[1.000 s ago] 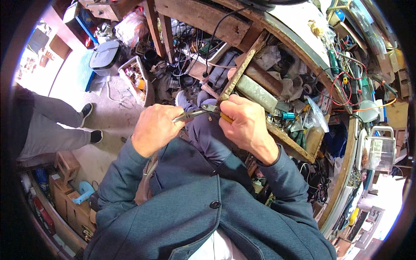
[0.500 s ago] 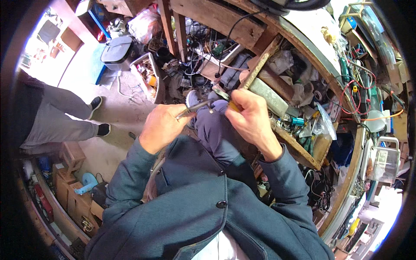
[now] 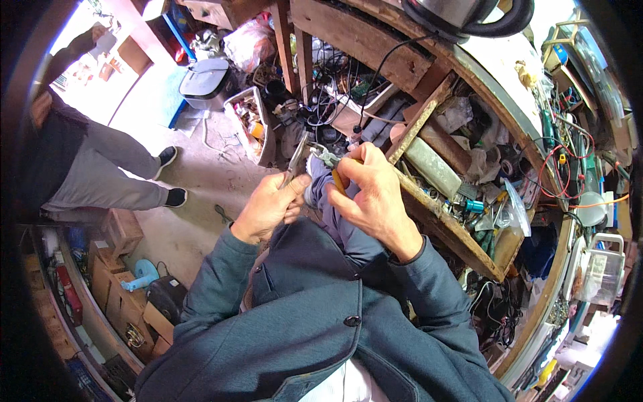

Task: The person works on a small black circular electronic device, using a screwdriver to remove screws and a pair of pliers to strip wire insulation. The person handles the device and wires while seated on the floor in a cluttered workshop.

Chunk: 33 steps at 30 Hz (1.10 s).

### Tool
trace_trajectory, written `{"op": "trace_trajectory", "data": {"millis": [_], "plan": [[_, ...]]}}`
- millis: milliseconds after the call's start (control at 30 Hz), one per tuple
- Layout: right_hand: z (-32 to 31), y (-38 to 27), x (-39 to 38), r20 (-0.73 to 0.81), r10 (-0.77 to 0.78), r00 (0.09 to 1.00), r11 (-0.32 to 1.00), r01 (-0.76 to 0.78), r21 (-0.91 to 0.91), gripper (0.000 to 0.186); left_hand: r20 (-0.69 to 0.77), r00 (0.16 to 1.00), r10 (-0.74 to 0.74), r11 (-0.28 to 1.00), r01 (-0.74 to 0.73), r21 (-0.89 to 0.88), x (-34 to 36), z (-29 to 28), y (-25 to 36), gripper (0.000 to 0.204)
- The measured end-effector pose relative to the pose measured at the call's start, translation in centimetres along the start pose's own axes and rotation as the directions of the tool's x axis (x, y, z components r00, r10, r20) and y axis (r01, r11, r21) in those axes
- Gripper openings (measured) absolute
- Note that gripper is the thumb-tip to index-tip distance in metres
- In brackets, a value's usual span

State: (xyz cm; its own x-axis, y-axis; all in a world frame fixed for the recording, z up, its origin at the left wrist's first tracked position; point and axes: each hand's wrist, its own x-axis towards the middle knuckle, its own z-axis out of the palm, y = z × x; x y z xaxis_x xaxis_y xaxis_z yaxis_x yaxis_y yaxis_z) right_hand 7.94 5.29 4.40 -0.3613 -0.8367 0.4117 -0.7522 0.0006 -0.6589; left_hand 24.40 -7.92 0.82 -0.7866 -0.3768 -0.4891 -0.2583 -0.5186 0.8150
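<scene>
My left hand [image 3: 268,206] is closed around a slim grey metal piece [image 3: 295,159]; its exact kind I cannot make out. The piece points away from me, its far end rising above my thumb. My right hand [image 3: 376,201] grips pliers [image 3: 325,157] with yellow handles, their metal jaws turned left toward the grey piece. Jaws and piece are very close; whether they touch I cannot tell. Both hands are held up in front of my dark coat [image 3: 288,321], over my legs.
On the right, a wooden bench frame [image 3: 462,238] holds clutter and a long grey block [image 3: 432,166]. A kettle [image 3: 462,15] stands at the top. A bin of scraps [image 3: 249,127] sits on the floor. At the left stands another person in grey trousers [image 3: 117,161].
The grey metal piece has swung from pointing right to pointing away from me. My left hand has moved right and lower, and the pliers' jaws now show more plainly.
</scene>
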Motion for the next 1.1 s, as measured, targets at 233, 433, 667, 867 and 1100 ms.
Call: {"op": "trace_trajectory", "data": {"millis": [233,433,667,867,1100], "plan": [[0.2,-0.2,0.1,-0.046,-0.062,0.997,0.990,0.056,-0.133,0.020,0.021,1.000,-0.019,0.991,0.021,-0.130,0.1,0.1,-0.5,0.041],[1.5,0.9,-2.0,0.173,0.350,0.921,0.788,-0.389,0.478,0.020,-0.196,0.672,0.714,0.588,-0.425,0.688,0.9,0.7,-1.8,0.031],[2.2,-1.7,-0.9,0.418,0.506,0.754,-0.069,-0.448,0.891,0.014,-0.083,0.519,0.851,0.376,-0.490,0.786,0.9,1.2,-2.1,0.022],[2.2,-1.7,-0.4,0.390,0.499,0.774,-0.089,-0.402,0.911,0.018,0.012,0.486,0.874,0.241,-0.455,0.857,1.5,0.2,-2.7,0.008],[2.4,-0.9,-0.5,-0.003,0.451,0.893,0.441,-0.220,0.870,0.017,-0.010,0.608,0.794,0.434,-0.555,0.709,0.7,1.5,-2.5,0.030]]}}
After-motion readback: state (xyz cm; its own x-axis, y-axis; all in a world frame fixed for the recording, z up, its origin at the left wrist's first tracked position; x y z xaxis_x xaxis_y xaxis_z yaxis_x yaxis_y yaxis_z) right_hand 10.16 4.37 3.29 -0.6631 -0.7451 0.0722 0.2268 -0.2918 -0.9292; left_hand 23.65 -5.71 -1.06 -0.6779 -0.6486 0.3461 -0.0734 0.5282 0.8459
